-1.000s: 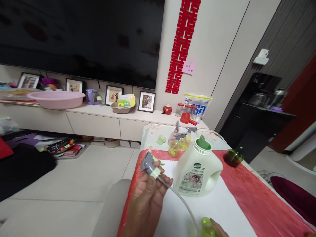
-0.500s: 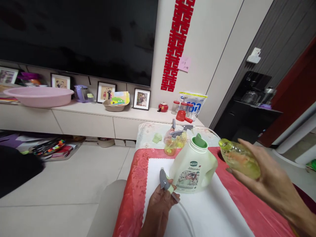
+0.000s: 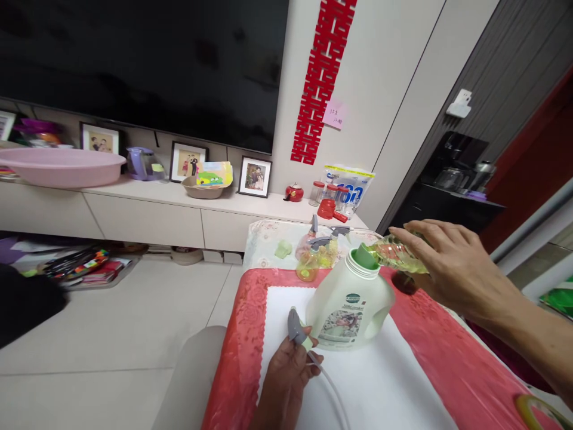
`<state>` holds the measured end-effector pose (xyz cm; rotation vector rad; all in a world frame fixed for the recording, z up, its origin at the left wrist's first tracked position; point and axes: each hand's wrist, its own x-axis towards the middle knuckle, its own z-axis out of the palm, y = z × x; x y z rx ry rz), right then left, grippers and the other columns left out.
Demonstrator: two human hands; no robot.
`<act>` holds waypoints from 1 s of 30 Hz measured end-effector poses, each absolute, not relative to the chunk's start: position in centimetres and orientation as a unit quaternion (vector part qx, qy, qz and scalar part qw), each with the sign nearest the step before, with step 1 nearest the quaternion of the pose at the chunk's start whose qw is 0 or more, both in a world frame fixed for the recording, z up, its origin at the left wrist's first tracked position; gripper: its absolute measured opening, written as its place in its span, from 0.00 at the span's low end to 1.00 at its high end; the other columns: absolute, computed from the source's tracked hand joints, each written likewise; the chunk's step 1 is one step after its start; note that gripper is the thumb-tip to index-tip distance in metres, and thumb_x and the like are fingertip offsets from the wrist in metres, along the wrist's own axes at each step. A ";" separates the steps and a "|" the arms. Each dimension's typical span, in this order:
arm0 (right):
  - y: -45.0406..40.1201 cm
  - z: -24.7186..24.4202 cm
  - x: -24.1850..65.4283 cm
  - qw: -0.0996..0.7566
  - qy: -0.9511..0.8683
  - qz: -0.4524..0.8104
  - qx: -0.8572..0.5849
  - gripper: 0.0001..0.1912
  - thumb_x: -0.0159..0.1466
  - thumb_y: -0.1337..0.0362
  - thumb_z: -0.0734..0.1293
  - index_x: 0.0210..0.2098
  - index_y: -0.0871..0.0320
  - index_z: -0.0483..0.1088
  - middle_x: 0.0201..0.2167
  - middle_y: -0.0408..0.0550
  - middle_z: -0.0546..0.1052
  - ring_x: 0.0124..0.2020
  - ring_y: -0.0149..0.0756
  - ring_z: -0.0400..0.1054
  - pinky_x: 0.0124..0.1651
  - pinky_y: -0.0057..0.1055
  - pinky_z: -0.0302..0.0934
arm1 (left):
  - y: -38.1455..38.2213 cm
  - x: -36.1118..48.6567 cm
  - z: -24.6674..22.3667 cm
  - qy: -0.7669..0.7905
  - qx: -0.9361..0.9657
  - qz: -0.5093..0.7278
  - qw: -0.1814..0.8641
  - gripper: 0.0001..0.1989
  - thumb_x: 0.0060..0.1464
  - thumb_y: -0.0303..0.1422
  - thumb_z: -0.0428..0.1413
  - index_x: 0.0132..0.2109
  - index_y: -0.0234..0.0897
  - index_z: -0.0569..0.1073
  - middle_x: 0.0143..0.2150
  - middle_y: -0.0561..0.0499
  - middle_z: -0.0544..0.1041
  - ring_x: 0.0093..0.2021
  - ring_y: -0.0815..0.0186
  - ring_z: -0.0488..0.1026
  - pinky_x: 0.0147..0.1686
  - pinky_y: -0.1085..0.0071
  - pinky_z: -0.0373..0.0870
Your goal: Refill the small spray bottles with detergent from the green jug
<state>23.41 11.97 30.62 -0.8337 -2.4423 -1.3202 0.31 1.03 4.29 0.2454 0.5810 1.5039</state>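
My right hand (image 3: 441, 257) grips a clear yellow bottle (image 3: 398, 254), tipped nearly level with its mouth at the neck of a large pale green detergent jug (image 3: 353, 313). A green spout (image 3: 366, 255) shows inside the jug's open neck. Whether liquid is flowing I cannot tell. Lower down, my left hand (image 3: 290, 364) pinches a grey spray trigger head (image 3: 296, 327), whose thin clear tube trails down to the right. Behind the jug stand small spray bottles, including a yellow one (image 3: 308, 263) with a grey trigger.
A white sheet (image 3: 376, 388) lies over the red tablecloth (image 3: 239, 322). A roll of tape (image 3: 537, 412) is at the lower right. A light green piece (image 3: 283, 249) rests on the flowered cloth. Behind are red-lidded jars (image 3: 317, 194), framed photos and a pink basin (image 3: 67, 170).
My right hand has swung left and tipped the yellow bottle, bringing its mouth to the jug's neck. My left hand still holds the spray head in nearly the same spot.
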 end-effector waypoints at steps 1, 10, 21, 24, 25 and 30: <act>12.0 30.9 23.2 0.111 -0.833 -0.462 -0.282 0.26 0.66 0.71 0.59 0.64 0.59 0.62 0.59 0.58 0.66 0.58 0.51 0.62 0.55 0.49 0.56 | 1.0 0.2 4.3 0.262 0.108 0.668 0.688 0.24 0.42 0.42 0.75 0.46 0.40 0.82 0.41 0.47 0.79 0.33 0.66 0.78 0.35 0.69 0.69; 12.1 32.9 22.1 0.056 -0.834 -0.498 -0.229 0.30 0.63 0.74 0.58 0.64 0.55 0.61 0.63 0.59 0.62 0.64 0.55 0.56 0.64 0.62 0.48 | 0.5 -0.2 5.1 0.242 0.111 0.659 0.703 0.26 0.43 0.40 0.74 0.50 0.39 0.80 0.41 0.46 0.79 0.35 0.65 0.77 0.37 0.69 0.69; 10.7 34.2 20.2 0.050 -0.847 -0.490 -0.202 0.26 0.65 0.79 0.58 0.61 0.58 0.64 0.66 0.57 0.60 0.67 0.55 0.54 0.67 0.65 0.45 | 0.0 0.1 5.6 0.254 0.101 0.672 0.688 0.23 0.45 0.42 0.73 0.48 0.40 0.82 0.43 0.47 0.78 0.36 0.65 0.77 0.38 0.68 0.69; 10.5 34.3 20.0 0.048 -0.841 -0.502 -0.199 0.26 0.67 0.80 0.56 0.61 0.58 0.64 0.67 0.56 0.59 0.69 0.54 0.53 0.68 0.65 0.44 | -0.3 0.0 6.0 0.259 0.100 0.671 0.688 0.22 0.46 0.41 0.73 0.48 0.41 0.82 0.44 0.47 0.77 0.37 0.65 0.77 0.38 0.68 0.69; 10.5 34.3 20.0 0.048 -0.837 -0.508 -0.199 0.26 0.67 0.80 0.56 0.61 0.58 0.64 0.67 0.57 0.59 0.69 0.54 0.53 0.68 0.65 0.44 | -0.3 0.0 6.1 0.259 0.100 0.670 0.688 0.22 0.46 0.41 0.73 0.49 0.41 0.82 0.44 0.47 0.78 0.37 0.65 0.77 0.39 0.68 0.69; 10.2 34.2 20.1 0.041 -0.818 -0.533 -0.213 0.28 0.67 0.79 0.55 0.63 0.55 0.61 0.67 0.53 0.59 0.70 0.49 0.50 0.70 0.63 0.43 | -0.3 0.0 5.8 0.252 0.096 0.672 0.689 0.22 0.46 0.41 0.72 0.48 0.40 0.81 0.44 0.46 0.78 0.37 0.65 0.76 0.39 0.67 0.69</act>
